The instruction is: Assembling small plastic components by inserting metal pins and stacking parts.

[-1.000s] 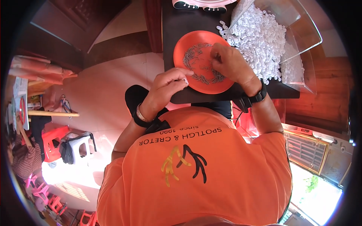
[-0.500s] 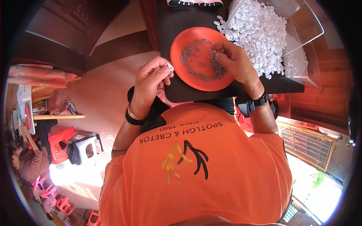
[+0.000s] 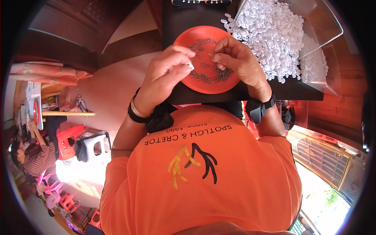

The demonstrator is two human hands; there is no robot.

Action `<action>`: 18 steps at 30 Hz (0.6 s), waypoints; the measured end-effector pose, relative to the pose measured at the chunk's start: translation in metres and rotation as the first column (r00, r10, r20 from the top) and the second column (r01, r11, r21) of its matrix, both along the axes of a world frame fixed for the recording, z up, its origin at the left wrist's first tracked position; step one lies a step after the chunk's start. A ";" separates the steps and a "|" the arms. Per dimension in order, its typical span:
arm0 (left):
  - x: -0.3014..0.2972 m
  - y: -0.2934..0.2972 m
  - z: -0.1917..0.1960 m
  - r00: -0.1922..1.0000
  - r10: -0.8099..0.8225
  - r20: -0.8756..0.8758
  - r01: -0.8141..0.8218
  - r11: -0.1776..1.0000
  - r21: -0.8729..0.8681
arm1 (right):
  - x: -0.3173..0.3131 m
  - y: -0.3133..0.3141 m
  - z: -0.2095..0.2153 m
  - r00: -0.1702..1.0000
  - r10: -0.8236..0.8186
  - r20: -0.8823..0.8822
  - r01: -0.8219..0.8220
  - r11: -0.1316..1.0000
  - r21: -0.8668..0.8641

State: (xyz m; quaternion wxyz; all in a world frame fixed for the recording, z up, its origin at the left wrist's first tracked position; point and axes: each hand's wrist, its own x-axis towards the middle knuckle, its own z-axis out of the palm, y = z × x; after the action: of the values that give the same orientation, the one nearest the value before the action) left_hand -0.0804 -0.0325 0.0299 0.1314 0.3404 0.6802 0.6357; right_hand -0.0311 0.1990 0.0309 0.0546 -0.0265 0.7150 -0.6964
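Observation:
My left hand is closed in a pinch on a small white plastic piece at the left side of an orange-red plate. Many small grey screws lie in a loose ring on the plate. Over its right part my right hand has thumb and forefinger pressed together on a tiny thin screw, only faintly visible. The two hands are apart, with the fingertips facing each other across the plate.
A heap of white oval plastic pieces spills from a clear bin at the right of the dark table. Black shoes stand at the far edge. Another person sits far left near red and white stools.
My left hand has moved right and up over the plate's edge with the white piece. My right hand has lifted from the screws, shifting left, with a screw now in its fingertips.

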 end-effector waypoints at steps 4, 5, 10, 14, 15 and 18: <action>0.001 0.018 0.008 0.962 -0.095 -0.256 0.062 0.989 -0.132 | -0.001 0.000 -0.002 0.992 0.119 0.033 -0.112 0.979 -0.168; 0.000 0.022 0.008 0.947 -0.123 -0.296 0.078 0.984 -0.158 | -0.001 -0.001 -0.001 0.993 0.117 0.029 -0.111 0.979 -0.173; 0.001 0.031 -0.003 0.949 -0.206 -0.240 0.167 0.970 -0.174 | 0.000 -0.007 -0.001 0.991 0.131 0.032 -0.125 0.982 -0.143; 0.002 0.029 -0.007 0.968 -0.186 -0.170 0.168 0.979 -0.116 | 0.002 -0.008 0.000 0.992 0.123 -0.007 -0.123 0.986 -0.117; 0.002 0.028 -0.006 0.970 -0.200 -0.139 0.181 0.974 -0.137 | 0.002 -0.009 0.000 0.993 0.121 -0.007 -0.121 0.985 -0.121; 0.004 0.028 -0.001 0.966 -0.173 -0.194 0.141 0.976 -0.166 | 0.000 -0.007 -0.004 0.995 0.096 0.010 -0.093 0.985 -0.148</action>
State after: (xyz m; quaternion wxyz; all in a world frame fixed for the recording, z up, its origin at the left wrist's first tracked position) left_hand -0.0764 -0.0040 0.0285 0.1351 0.4468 0.7071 0.5311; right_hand -0.0316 0.1917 0.0271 0.0916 -0.0584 0.6590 -0.7442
